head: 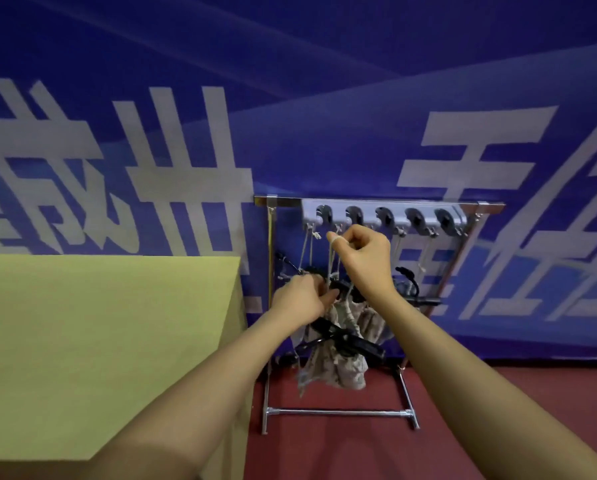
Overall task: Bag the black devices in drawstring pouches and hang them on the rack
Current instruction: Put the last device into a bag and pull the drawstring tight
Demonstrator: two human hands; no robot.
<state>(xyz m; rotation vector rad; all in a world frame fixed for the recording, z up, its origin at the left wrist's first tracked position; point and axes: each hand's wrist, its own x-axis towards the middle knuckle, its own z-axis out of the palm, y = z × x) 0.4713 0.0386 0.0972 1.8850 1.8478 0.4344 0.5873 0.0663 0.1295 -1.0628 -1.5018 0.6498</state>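
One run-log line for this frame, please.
stage: hanging pouch | right hand: holds cord near hooks | left hand: grips pouch top | rack: on floor

Rack [338, 412] right of the table [99, 341], before the banner [324, 98]; pouches [338, 368] on its hooks [383, 216].

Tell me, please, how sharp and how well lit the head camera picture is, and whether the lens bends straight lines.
Head view: dim, even light, no glare; soft overall, with the pouches and black devices smeared into each other below the hook bar. The right hand and left hand are fairly clear. Wide-angle distortion: the rack legs splay and the forearms look stretched.
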